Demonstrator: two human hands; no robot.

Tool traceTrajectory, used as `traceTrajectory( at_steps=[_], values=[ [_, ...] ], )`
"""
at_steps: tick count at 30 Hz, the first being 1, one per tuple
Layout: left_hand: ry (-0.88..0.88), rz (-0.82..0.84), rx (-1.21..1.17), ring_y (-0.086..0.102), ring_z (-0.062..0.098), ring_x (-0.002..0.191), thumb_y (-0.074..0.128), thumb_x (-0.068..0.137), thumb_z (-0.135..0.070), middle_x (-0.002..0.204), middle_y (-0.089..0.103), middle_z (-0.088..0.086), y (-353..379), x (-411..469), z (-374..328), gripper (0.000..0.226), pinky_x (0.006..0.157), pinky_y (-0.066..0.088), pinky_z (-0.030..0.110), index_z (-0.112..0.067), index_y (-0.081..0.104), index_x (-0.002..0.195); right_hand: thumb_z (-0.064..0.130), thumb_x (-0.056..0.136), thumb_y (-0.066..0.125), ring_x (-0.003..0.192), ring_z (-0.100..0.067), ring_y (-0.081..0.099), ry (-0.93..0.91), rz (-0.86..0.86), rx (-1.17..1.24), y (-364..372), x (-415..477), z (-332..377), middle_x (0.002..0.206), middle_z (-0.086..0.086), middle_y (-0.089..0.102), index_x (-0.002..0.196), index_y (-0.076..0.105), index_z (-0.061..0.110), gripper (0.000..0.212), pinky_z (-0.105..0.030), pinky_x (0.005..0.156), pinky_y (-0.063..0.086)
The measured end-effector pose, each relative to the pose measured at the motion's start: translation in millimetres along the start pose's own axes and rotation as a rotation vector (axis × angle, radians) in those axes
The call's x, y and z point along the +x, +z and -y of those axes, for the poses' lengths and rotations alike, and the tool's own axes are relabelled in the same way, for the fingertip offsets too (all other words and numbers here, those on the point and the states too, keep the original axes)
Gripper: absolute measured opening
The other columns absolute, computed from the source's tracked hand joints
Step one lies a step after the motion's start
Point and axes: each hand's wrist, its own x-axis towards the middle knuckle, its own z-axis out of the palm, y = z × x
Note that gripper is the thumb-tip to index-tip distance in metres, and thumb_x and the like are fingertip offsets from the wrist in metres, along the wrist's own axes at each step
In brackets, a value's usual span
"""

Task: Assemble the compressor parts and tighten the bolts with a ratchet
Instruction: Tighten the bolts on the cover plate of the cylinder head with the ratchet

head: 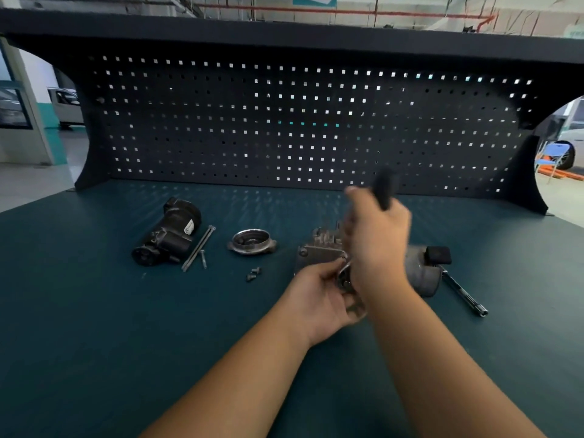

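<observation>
Where the right grip [377, 248] clasps, the ratchet [384, 188] protrudes.

A teal workbench top [94, 311] meets a black pegboard [284, 137] under a black shelf [284, 30]. Daylight glints through the pegboard's square holes. A white van [66, 105] stands beyond, left
</observation>
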Motion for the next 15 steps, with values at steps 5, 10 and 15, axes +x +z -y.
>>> traceTrajectory(
  at_steps=[5, 10, 15],
  values=[
    [-0.013, -0.003, 0.011, 0.058, 0.022, 0.084, 0.040, 0.094, -0.026, 0.086, 0.063, 0.006, 2, 0, 2, 0.019, 0.078, 0.042, 0.037, -0.014, 0.055, 0.094, 0.012, 0.085, 0.048, 0.038, -0.012, 0.015, 0.132, -0.280, 0.479, -25, 0, 1, 0.043, 0.006, 0.022, 0.060, 0.025, 0.019, 0.035, -0.016, 0.039, 0.016],
    [-0.016, 0.020, 0.028, 0.060, 0.021, 0.074, 0.036, 0.095, -0.021, 0.072, 0.062, 0.004, -3, 2, 1, 0.024, 0.071, 0.045, 0.035, -0.012, 0.057, 0.086, 0.009, 0.082, 0.053, 0.038, -0.009, 0.022, 0.023, 0.041, 0.060, -1, 1, 0, 0.042, 0.008, 0.028, 0.057, 0.032, 0.020, 0.035, -0.017, 0.040, 0.020],
    [0.065, -0.020, 0.019, 0.063, 0.019, 0.059, 0.042, 0.095, -0.021, 0.071, 0.059, 0.004, -6, 2, -1, 0.032, 0.056, 0.051, 0.026, -0.012, 0.060, 0.070, 0.020, 0.079, 0.057, 0.032, -0.005, 0.028, -0.111, 0.420, -0.686, 33, -6, -11, 0.034, 0.010, 0.035, 0.052, 0.035, 0.019, 0.035, -0.020, 0.036, 0.025]
  ],
)
